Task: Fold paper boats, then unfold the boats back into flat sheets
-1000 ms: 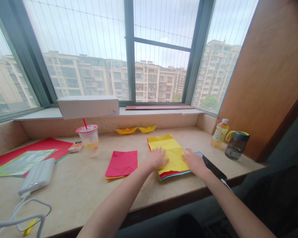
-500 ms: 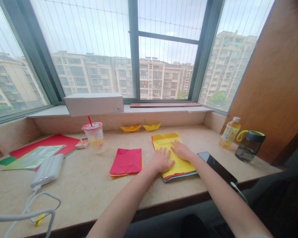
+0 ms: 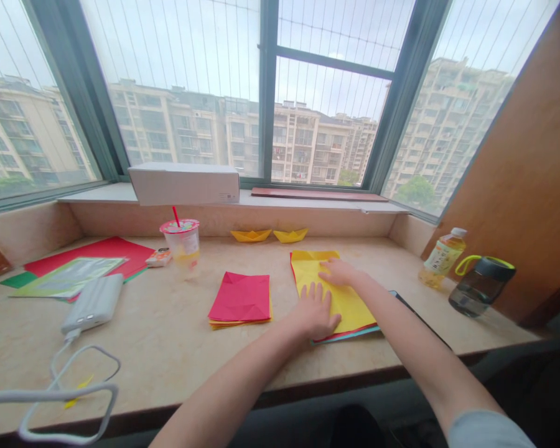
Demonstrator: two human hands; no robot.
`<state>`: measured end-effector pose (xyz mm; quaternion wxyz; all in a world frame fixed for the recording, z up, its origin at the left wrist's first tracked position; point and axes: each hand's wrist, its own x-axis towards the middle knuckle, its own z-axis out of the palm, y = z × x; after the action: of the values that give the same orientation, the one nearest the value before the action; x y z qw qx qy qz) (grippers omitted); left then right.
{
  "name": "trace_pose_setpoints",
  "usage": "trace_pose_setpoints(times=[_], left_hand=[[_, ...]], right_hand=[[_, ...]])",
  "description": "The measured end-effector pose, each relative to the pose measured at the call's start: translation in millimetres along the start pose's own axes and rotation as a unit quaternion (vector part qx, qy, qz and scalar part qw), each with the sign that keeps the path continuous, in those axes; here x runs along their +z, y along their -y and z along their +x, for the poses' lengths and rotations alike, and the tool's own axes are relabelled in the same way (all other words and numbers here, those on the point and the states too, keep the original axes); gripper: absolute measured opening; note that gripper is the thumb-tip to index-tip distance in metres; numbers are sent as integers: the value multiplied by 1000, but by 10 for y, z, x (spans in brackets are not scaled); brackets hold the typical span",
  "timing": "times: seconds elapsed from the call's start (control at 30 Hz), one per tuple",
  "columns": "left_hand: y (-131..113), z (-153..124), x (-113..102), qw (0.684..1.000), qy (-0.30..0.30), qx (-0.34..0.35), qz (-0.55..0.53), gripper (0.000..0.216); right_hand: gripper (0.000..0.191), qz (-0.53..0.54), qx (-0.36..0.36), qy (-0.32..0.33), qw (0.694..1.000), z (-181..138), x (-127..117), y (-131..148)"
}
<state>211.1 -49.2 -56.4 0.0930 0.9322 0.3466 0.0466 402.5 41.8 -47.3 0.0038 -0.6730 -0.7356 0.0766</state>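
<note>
My left hand (image 3: 318, 311) lies flat with spread fingers on a yellow paper sheet (image 3: 350, 311), near its left front part. Farther up the same sheet, my right hand (image 3: 338, 272) rests with its fingers slightly bent and lying on the paper. A crease crosses the sheet near its far edge. Red and light blue sheets peek out from beneath it. To the left of my hands sits a stack of square papers (image 3: 240, 298), red on top with yellow below. Two folded yellow paper boats, a left one (image 3: 251, 236) and a right one (image 3: 290, 235), stand by the back wall.
A lidded plastic cup (image 3: 182, 249) with a red straw stands at the back left, near coloured sheets (image 3: 93, 249) and a white power bank (image 3: 93, 302) with a cable. On the right are a drink bottle (image 3: 443, 256), a dark water bottle (image 3: 480, 286) and a partly hidden phone (image 3: 417, 314).
My left hand has slid toward the near edge of the yellow sheet. The right hand has shifted slightly toward its far end. The camera view has tilted a little.
</note>
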Motion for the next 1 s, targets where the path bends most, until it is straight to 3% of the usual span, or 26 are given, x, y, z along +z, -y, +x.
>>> trace_pose_setpoints(times=[0.2, 0.53, 0.67, 0.8, 0.9, 1.0], left_hand=[[7, -12, 24, 1000, -16, 11, -3, 80], [-31, 19, 77, 1000, -15, 2, -18, 80], [27, -50, -73, 997, -50, 62, 18, 71], [405, -277, -433, 979, -124, 141, 78, 45], [881, -515, -719, 971, -171, 128, 111, 35], [1342, -721, -852, 966, -219, 73, 121, 38]], right_hand=[[60, 16, -15, -18, 1000, 183, 184, 177], [61, -3, -27, 0, 1000, 184, 262, 116], [59, -8, -30, 3, 1000, 166, 258, 152], [58, -12, -44, 6, 999, 234, 114, 189], [50, -21, -56, 1, 998, 432, -125, 275], [43, -37, -58, -42, 997, 740, -358, 468]])
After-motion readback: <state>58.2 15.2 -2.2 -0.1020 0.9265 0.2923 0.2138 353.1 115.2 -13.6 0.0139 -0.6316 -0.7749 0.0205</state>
